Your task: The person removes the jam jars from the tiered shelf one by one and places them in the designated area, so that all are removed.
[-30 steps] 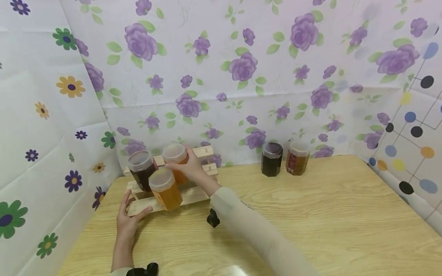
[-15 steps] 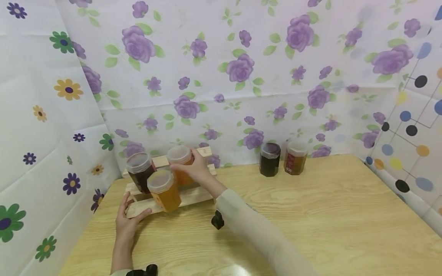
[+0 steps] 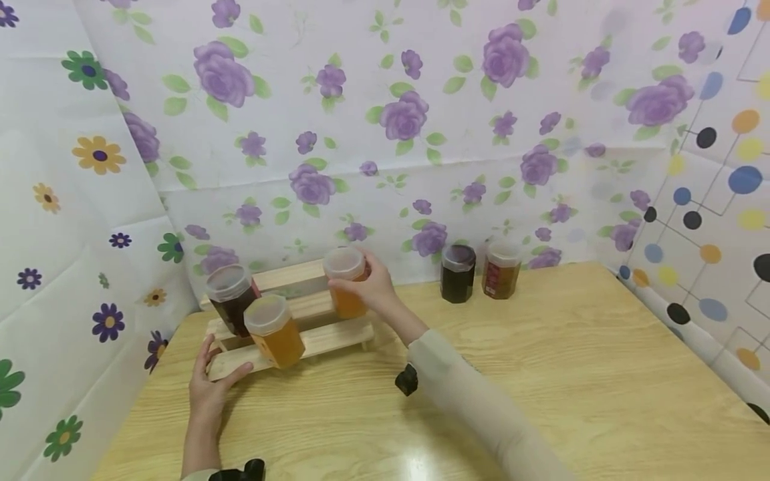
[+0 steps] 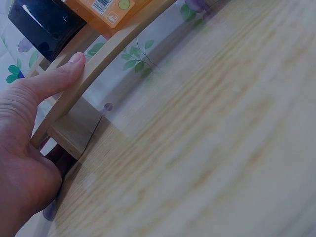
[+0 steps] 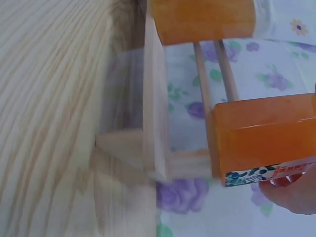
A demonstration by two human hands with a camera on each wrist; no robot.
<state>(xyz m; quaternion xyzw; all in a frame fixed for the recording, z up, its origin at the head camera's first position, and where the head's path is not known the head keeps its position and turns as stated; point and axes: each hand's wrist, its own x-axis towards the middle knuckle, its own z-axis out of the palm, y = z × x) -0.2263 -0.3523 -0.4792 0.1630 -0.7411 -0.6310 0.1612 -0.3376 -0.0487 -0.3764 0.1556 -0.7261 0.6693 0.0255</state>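
Note:
A slatted wooden rack [image 3: 339, 336] stands at the table's left rear. My left hand [image 3: 207, 391] grips its left end, the thumb over the front slat as the left wrist view also shows. In my right hand [image 3: 379, 288] is an orange-filled jar [image 3: 347, 302] with a translucent lid, held at the rack's right part. The right wrist view has this jar's base [image 5: 219, 143] right at a slat, its patterned label facing the fingers. Another amber jar [image 3: 279, 342] sits on the front slat, left of centre, and a dark jar [image 3: 233, 307] stands behind it.
Towards the back of the table [image 3: 541, 374], right of the rack, stand a black-looking jar [image 3: 457, 277] and a brownish jar [image 3: 500, 275] with a red label. Flowered cloth [image 3: 361, 120] hangs close behind them, with more patterned cloth at both sides.
My right hand has carried the orange jar rightward along the rack, away from the dark jar and the front amber jar. My left hand keeps its grip at the rack's left end.

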